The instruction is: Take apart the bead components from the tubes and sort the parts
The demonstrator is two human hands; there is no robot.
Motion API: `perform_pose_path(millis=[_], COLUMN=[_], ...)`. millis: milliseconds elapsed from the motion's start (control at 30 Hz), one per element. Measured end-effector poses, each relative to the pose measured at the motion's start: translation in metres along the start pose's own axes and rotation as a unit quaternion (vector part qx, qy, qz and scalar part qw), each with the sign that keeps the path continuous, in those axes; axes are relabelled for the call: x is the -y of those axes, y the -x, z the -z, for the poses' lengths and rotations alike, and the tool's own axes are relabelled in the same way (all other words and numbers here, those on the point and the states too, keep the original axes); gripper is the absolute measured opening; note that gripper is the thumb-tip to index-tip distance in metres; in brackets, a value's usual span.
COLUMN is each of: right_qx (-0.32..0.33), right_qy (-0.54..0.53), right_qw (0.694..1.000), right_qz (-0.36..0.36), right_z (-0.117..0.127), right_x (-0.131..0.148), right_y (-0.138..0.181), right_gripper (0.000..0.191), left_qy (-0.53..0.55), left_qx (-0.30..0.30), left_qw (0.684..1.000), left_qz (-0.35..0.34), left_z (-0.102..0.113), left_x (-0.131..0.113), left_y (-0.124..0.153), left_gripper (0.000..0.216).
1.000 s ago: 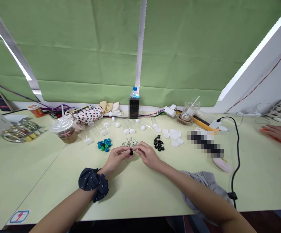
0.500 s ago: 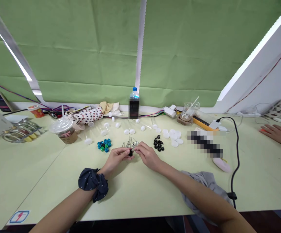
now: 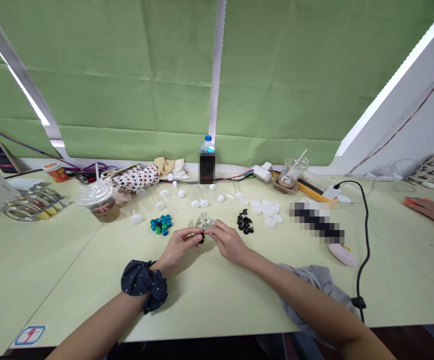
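Over the middle of the table, my left hand (image 3: 179, 245) is closed in a pinch on a small black part (image 3: 201, 239), resembling the loose black pieces nearby. Close against it, my right hand (image 3: 229, 243) has its thumb and fingers pressed together at the part's upper edge; what they grip is too small to make out. Just behind the fingertips lies a bunch of thin metal pins (image 3: 201, 219), partly hidden by the hands. Shiny blue and green balls (image 3: 160, 224) sit left of my hands, and a cluster of black pieces (image 3: 244, 222) to the right.
White round discs (image 3: 267, 211) and clear tubes with white caps (image 3: 159, 205) lie farther back. A lidded drink cup (image 3: 102, 202) stands at left, a bottle (image 3: 208, 160) at the back. A black cable (image 3: 367, 240) runs down the right side, near another person's hand (image 3: 429, 207).
My fingertips have shifted slightly around the black part, which is now more covered. The other person's hand at far right has moved a little to the right.
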State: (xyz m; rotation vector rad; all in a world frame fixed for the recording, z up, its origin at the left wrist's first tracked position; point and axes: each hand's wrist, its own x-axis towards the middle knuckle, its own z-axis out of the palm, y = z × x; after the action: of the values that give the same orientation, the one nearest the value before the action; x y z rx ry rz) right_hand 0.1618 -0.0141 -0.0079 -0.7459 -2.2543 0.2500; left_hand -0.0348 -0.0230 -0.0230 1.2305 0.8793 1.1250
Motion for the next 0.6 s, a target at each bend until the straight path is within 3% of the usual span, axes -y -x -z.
perform_pose_path(millis=[167, 367, 600], right_qx=[-0.005, -0.020, -0.018], right_qy=[-0.021, -0.038, -0.031], right_qw=[1.000, 0.999, 0.999], right_qz=[-0.011, -0.021, -0.015], right_z=[0.0016, 0.0035, 0.0022], right_x=[0.0011, 0.0018, 0.0024], right_y=[-0.0004, -0.0005, 0.0005], right_gripper=[0.025, 0.026, 0.024], left_qy=[0.001, 0.056, 0.028], left_qx=[0.008, -0.008, 0.008], left_qw=[1.000, 0.998, 1.000], left_qz=[-0.006, 0.039, 0.012], left_z=[-0.0007, -0.0036, -0.0011], left_x=[-0.0003, -0.0018, -0.0011], left_y=[0.0002, 0.0012, 0.0023], left_gripper=[0.024, 0.032, 0.028])
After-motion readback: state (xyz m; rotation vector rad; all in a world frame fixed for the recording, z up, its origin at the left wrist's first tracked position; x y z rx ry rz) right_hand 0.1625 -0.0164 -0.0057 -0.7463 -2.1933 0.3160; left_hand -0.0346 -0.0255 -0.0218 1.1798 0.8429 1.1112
